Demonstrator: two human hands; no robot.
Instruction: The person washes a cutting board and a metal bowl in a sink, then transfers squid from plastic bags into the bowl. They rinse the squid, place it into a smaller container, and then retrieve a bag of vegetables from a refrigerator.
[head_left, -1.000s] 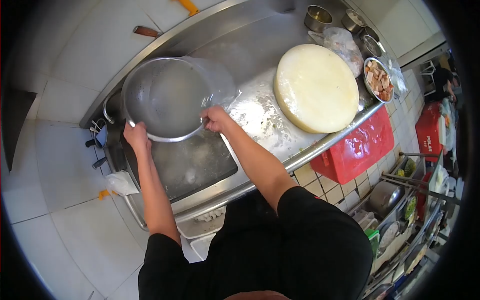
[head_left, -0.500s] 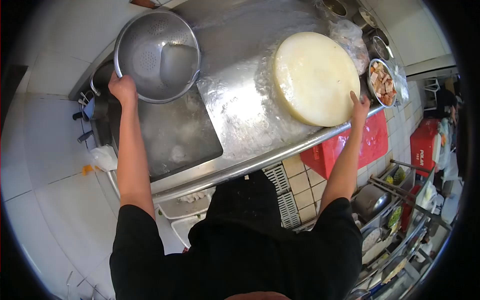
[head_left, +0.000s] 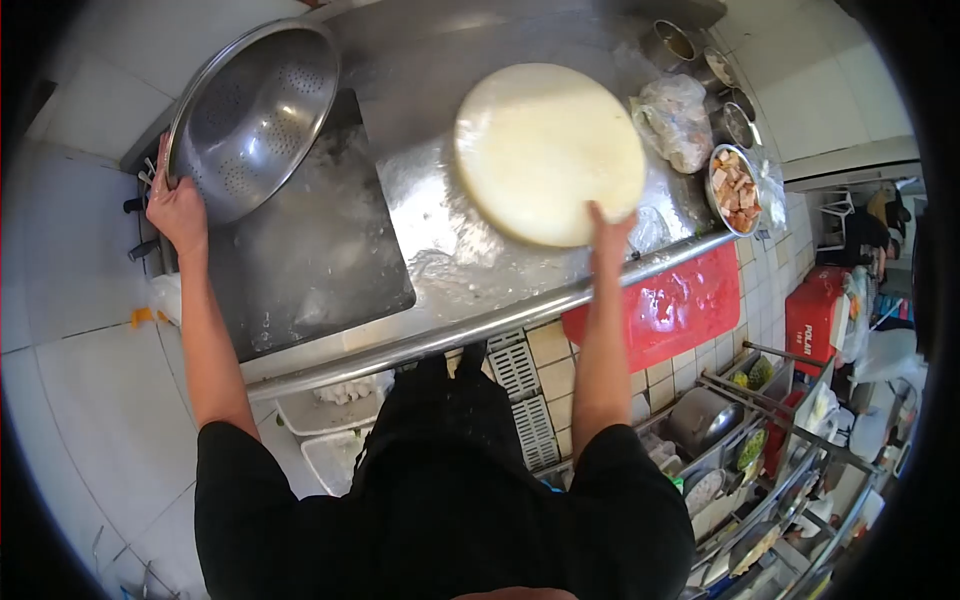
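My left hand [head_left: 178, 208] grips the rim of a large metal colander [head_left: 250, 125], which is tilted at the upper left, over a corner of a dark flat board [head_left: 310, 250]. A thick, round, pale yellow block [head_left: 550, 150] sits on the wet steel table [head_left: 440, 270]. My right hand [head_left: 610, 235] is on the block's near right edge, fingers on its top. To the right of the block are a clear plastic bag with pinkish contents [head_left: 675, 120] and a metal bowl of cubed meat [head_left: 735, 190].
Metal pots [head_left: 668, 45] line the table's back right. Below the front edge stand a red container [head_left: 685, 305] and white tubs [head_left: 335, 460]. At the lower right is a metal rack [head_left: 780, 450] with pots and dishes; a person is in the far right background.
The colander has moved left and tipped up on its side with my left hand. The round block and my right hand have shifted left relative to the bag and bowl.
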